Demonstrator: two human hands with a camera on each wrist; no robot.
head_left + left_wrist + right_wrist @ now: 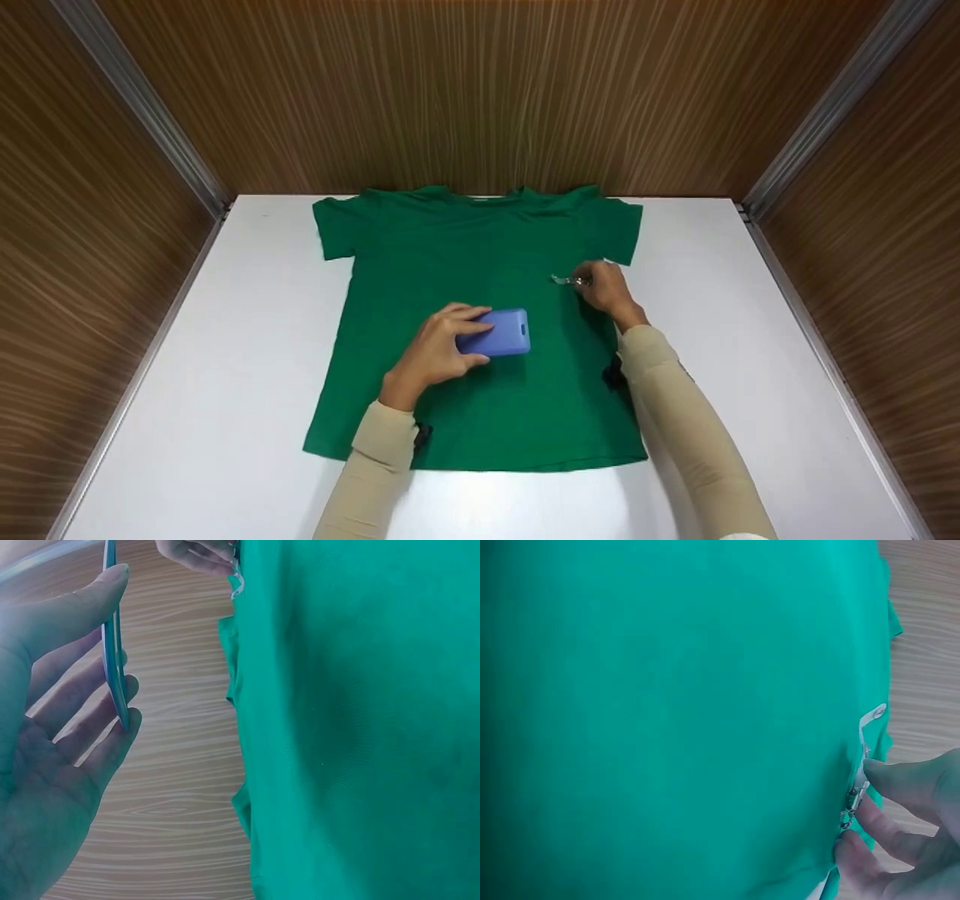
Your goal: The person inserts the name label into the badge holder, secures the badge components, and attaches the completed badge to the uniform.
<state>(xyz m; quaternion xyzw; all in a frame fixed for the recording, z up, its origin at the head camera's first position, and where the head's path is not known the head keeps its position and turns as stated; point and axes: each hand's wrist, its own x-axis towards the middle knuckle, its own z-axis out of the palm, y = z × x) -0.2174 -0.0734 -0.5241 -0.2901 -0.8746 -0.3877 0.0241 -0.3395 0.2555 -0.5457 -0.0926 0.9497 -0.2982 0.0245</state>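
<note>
A green T-shirt lies spread flat on the white table. Over its middle, my left hand grips a blue-violet card holder, a flat case with a small slot near one end. Seen edge-on in the left wrist view, the card holder sits between thumb and fingertips. My right hand pinches a badge strap clip over the right side of the chest. The right wrist view shows the clip with a pale snap strap and a metal end, close against the shirt's fabric.
The white table shows around the shirt. Brown wood-grain panels stand at the back and both sides, with metal rails along the corners. The shirt's collar and shoulders reach the back panel.
</note>
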